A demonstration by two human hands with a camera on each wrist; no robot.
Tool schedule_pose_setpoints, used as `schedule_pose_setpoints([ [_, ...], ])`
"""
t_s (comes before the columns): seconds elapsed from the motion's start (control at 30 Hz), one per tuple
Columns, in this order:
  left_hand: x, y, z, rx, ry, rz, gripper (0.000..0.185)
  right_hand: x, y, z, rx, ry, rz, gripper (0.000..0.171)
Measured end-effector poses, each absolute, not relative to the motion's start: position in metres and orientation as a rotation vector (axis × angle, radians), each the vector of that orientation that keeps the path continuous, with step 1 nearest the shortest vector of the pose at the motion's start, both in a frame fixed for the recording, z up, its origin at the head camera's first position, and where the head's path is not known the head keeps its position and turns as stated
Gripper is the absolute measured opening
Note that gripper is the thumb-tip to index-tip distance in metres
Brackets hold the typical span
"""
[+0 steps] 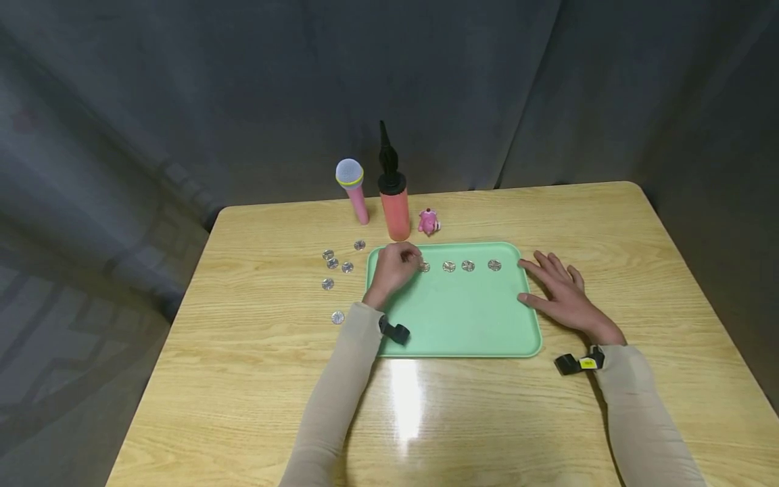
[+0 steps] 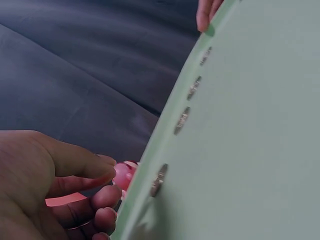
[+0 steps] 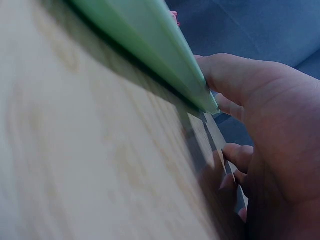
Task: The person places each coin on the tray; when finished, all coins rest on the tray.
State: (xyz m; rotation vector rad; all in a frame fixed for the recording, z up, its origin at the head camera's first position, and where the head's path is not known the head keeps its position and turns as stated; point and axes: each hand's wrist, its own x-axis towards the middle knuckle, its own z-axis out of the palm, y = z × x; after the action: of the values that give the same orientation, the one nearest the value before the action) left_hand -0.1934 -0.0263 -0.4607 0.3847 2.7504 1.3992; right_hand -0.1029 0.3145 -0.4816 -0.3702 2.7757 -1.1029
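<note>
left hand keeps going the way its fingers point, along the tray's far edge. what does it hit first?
Likely the nearest coin in the row on the green tray, just beyond the left hand fingertips. The other coins follow in the same line. Depth is unclear; the fingers may already touch it.

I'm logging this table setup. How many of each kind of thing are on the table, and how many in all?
Silver coins on the tray: 4
Silver coins on the table: 6
Green tray: 1
Pink toy microphone: 1
Red pump: 1
Small pink toy figure: 1
Total: 14
</note>
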Motion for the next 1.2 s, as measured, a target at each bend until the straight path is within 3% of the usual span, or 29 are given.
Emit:
schedule_pose_setpoints([
  [0.73, -0.177, -0.051, -0.422, 0.479, 2.687, 1.622, 0.014, -0.103, 0.313, -0.481, -0.371, 2.772, -1.107, 0.071],
  [1.2, -0.165, -0.085, -0.418, 0.387, 2.755, 1.593, 0.011, -0.103, 0.315, -0.482, -0.374, 2.771, -1.112, 0.070],
])
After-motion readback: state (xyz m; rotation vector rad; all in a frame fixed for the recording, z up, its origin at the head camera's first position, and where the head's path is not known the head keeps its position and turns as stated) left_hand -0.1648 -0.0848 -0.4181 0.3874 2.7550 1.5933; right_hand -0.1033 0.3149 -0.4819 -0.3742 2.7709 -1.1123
